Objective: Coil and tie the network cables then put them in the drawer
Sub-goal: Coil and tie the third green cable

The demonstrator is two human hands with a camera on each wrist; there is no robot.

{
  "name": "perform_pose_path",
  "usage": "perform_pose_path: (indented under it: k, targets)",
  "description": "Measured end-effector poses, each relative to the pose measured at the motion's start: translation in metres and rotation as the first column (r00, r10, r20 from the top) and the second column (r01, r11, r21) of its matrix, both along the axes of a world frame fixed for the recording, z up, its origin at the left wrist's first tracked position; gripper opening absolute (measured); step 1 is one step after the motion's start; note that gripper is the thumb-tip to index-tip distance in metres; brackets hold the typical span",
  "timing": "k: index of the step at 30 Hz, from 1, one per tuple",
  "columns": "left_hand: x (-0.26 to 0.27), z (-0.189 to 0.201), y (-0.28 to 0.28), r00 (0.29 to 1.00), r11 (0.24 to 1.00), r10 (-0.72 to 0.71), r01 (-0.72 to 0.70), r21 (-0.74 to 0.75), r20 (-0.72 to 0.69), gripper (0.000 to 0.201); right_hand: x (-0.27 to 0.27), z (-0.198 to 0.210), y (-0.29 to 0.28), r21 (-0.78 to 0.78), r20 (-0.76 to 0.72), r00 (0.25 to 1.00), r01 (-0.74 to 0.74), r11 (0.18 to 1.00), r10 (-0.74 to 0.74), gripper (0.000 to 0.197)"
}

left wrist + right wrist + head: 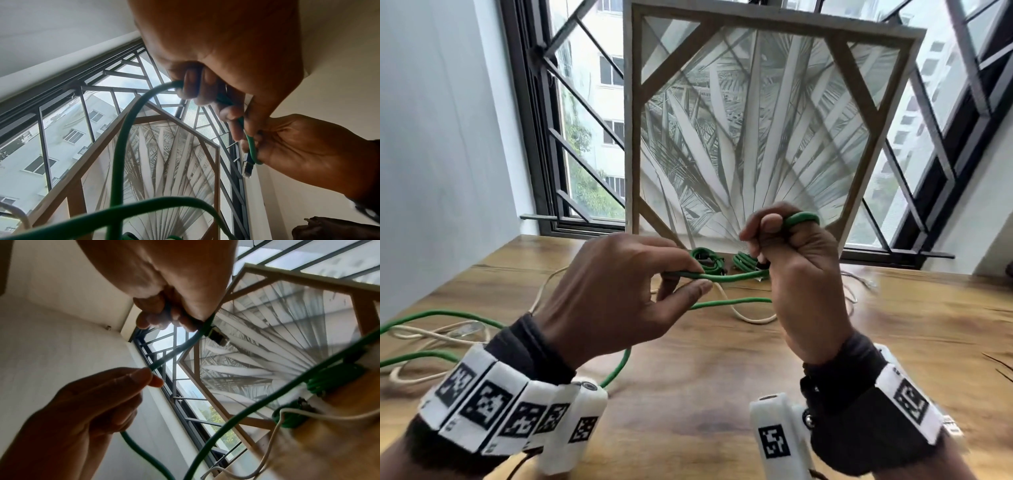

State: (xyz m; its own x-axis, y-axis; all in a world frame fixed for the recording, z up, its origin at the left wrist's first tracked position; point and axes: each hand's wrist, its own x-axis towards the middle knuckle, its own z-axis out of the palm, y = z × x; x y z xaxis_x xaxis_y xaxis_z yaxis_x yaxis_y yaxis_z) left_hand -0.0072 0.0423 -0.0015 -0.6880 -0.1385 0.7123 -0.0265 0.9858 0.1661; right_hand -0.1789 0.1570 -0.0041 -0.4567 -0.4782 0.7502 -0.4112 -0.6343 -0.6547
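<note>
A long green network cable [736, 275] runs taut between my two hands above the wooden table [705, 377]. My left hand [700, 278] pinches it between thumb and forefinger. To the right, my right hand [763, 236] grips it in a fist, and a loop of it arches over the knuckles. The cable's plug [218, 337] sticks out below the right hand's fingers [156, 318]. The rest of the cable trails down to the table on the left. Two coiled green cables [707, 260] [746, 260] lie at the back of the table. No drawer is in view.
Loose cream cables [739, 315] sprawl over the table, with more at the left edge [431, 335]. A framed palm-leaf picture [756, 137] leans against the barred window behind the coils. A white wall stands on the left.
</note>
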Motion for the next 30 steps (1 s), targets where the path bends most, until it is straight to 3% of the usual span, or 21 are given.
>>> perform_pose_path:
  k: [6,10,15,21,25,30]
  targets:
    - [-0.005,-0.001,-0.004,0.987,0.980,-0.157,0.161,0.115,-0.035,0.016,-0.015,-0.006,-0.002,0.098,-0.071,0.987,0.150,0.984,-0.144,0.024]
    - [0.000,0.004,-0.007,0.984,0.985,-0.113,0.129,0.113,-0.137,0.015,-0.014,-0.009,-0.002,0.175,-0.104,0.985,0.155,0.972,-0.138,0.024]
    - [0.003,0.008,-0.011,0.964,0.993,-0.081,0.100,0.063,-0.254,0.018,-0.005,-0.016,0.001,0.318,-0.372,0.897,0.366,0.875,-0.240,0.031]
    - [0.007,0.009,-0.014,0.933,0.998,-0.022,0.001,-0.059,-0.360,0.019,-0.003,-0.019,-0.001,0.479,-0.228,0.969,0.195,0.856,-0.093,0.035]
    - [0.008,0.009,-0.012,0.919,0.990,0.047,-0.096,-0.106,-0.392,0.026,0.004,-0.016,0.001,0.522,-0.280,0.960,0.137,0.842,0.018,0.080]
    - [0.016,0.015,-0.006,0.880,0.991,0.120,-0.132,0.007,-0.459,0.051,0.010,-0.017,0.002,0.595,-0.278,0.947,0.037,0.803,0.162,0.095]
